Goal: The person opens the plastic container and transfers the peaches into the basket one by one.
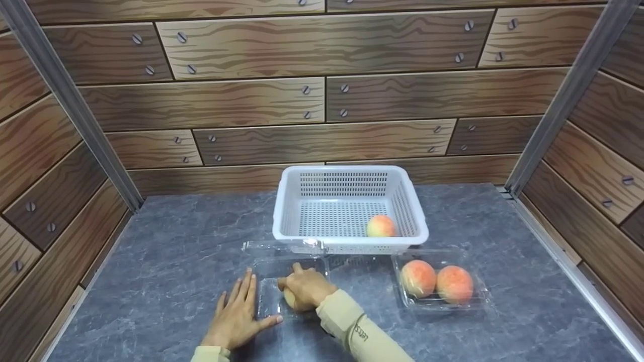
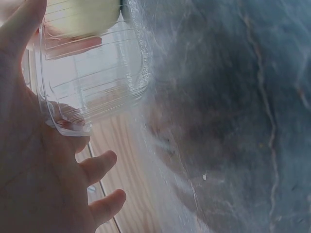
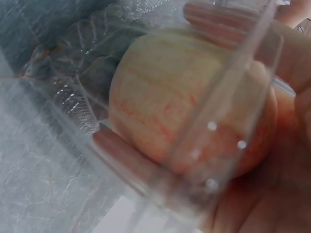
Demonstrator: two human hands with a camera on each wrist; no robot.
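My right hand (image 1: 308,287) grips a peach (image 3: 180,97) from above, inside an open clear plastic box (image 1: 269,301) on the table. In the right wrist view the fingers curl round the fruit, which is yellow with red flecks, and the box wall crosses in front of it. My left hand (image 1: 234,314) lies at the box's left side, its fingers straight and thumb spread along the near edge. The left wrist view shows the box's ridged wall (image 2: 92,82) beside that thumb and palm. The box's lid (image 1: 282,246) stands folded back toward the basket.
A white plastic basket (image 1: 350,240) stands behind the box, with one peach (image 1: 381,226) in its near right corner. To the right, a second clear box (image 1: 437,307) holds two peaches (image 1: 436,282). Wood-patterned walls (image 1: 322,100) enclose the grey table (image 1: 186,241) at back and sides.
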